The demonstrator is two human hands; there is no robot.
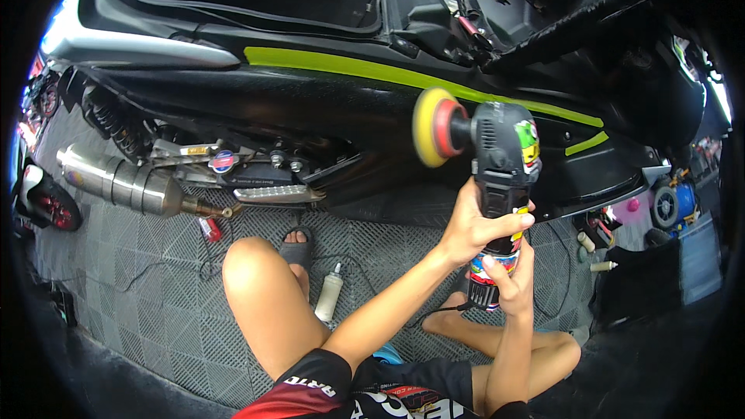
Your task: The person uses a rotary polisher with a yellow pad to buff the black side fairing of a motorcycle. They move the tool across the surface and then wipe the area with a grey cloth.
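Note:
Both hands grip a black electric rotary polisher covered in stickers. My left hand wraps round the middle of its body, and my right hand holds it lower, near the cord end. Its yellow and red pad, blurred at the edge, is over the glossy black side panel of a scooter; I cannot tell if it touches. Strips of yellow-green tape run along the panel above and to the right of the pad.
A steel exhaust juts out at left. On the tiled mat lie cords, a red object and a squeeze bottle, near my sandalled foot. Another wheel is at far left; a blue reel and small bottles are at right.

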